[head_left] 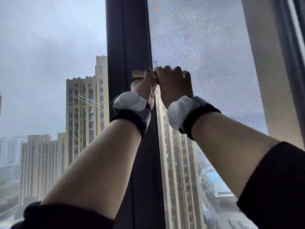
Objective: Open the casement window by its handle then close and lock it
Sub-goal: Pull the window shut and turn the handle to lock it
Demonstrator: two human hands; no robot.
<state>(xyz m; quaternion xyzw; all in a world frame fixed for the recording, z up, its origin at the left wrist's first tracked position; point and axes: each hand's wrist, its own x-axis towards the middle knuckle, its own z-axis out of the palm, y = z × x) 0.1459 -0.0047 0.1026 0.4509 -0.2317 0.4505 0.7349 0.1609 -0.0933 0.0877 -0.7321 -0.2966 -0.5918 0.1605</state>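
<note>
A brass-coloured window handle (pixel 138 74) lies horizontal on the dark vertical window frame (pixel 127 47). My left hand (pixel 145 87) is under it, palm up, with the thumb over the bar. My right hand (pixel 173 85) wraps over the handle's right end from above and hides that end. Both wrists carry white sensor pods on black straps. To the right of the frame, a mesh-covered casement pane (pixel 206 63) fills the view.
A fixed glass pane (pixel 49 63) on the left shows high-rise buildings and grey sky. A pale wall or reveal (pixel 272 63) stands at the far right beside the mesh pane.
</note>
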